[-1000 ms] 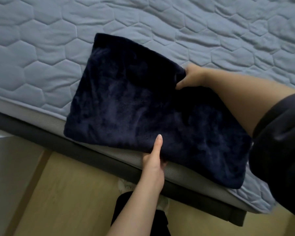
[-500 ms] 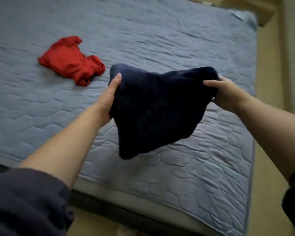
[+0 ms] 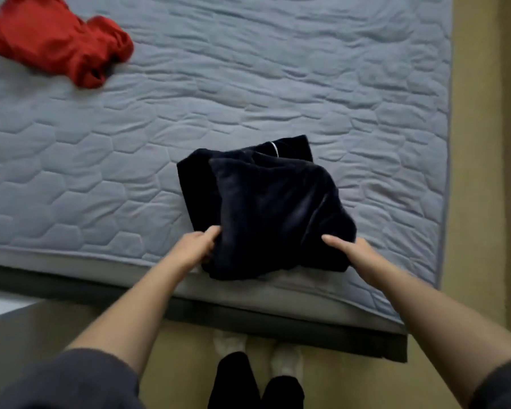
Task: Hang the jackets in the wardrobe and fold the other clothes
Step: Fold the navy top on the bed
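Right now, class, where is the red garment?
Head view: the red garment lies crumpled on the bed at top left, well apart from the dark folded clothes near the front edge.

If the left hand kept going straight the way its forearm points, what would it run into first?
The folded navy garment, whose near edge the left hand grips. Past it lies only the quilted mattress, as far as this view shows.

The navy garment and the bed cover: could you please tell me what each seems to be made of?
The navy garment looks like plush fleece or velour: a matte nap with faint sheen streaks, in thick folds. The bed cover seems quilted padded cloth, matte grey-blue, with stitched hexagons puffing between seams; its fibre cannot be told.
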The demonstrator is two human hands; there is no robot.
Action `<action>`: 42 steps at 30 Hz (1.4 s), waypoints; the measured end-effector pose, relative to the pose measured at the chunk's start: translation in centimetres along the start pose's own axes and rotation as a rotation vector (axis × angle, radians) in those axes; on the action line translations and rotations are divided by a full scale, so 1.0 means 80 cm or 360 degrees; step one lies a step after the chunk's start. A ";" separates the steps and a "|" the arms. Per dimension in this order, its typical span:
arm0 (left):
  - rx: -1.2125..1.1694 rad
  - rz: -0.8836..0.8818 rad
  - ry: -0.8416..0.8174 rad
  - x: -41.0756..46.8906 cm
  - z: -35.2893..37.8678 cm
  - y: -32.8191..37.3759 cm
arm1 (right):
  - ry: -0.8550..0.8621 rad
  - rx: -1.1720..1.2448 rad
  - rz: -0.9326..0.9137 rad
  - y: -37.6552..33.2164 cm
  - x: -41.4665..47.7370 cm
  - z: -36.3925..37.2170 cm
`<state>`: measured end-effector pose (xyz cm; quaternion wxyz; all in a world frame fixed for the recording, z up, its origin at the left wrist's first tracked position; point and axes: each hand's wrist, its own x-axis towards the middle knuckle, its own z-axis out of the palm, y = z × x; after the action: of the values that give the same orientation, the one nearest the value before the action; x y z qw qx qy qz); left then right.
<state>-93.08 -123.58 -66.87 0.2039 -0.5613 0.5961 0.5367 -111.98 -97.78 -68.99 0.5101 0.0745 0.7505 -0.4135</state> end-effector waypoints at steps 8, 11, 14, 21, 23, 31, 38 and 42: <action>-0.0229 0.0677 0.0073 0.007 -0.005 0.018 | -0.0187 -0.0121 0.0122 -0.008 0.008 -0.005; -0.0267 0.0873 -0.0122 0.008 0.011 0.053 | -0.0232 0.0050 0.0132 -0.037 0.018 -0.004; -0.0585 0.0878 0.0060 -0.002 0.016 0.037 | -0.0176 0.0304 0.0163 -0.053 0.032 -0.001; -0.0210 0.1152 -0.0088 -0.038 0.027 0.011 | -0.0144 0.0471 0.0278 -0.063 0.037 0.013; -0.0426 0.0938 0.0187 -0.033 0.037 0.033 | -0.0134 0.0537 0.0242 -0.067 0.031 0.013; -0.0680 0.0599 0.0713 0.054 -0.046 0.079 | 0.0340 0.0143 -0.0573 -0.135 0.066 0.031; -0.1129 0.0451 0.0023 0.092 -0.064 0.081 | -0.0042 0.0453 -0.0299 -0.132 0.102 0.044; -0.0838 0.0595 0.0484 0.105 -0.073 0.108 | 0.0269 0.0334 -0.0434 -0.163 0.114 0.025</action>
<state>-101.06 -134.22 -68.44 -0.1405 -0.5493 0.5534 0.6101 -121.80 -110.43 -69.68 0.3740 0.0593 0.7465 -0.5471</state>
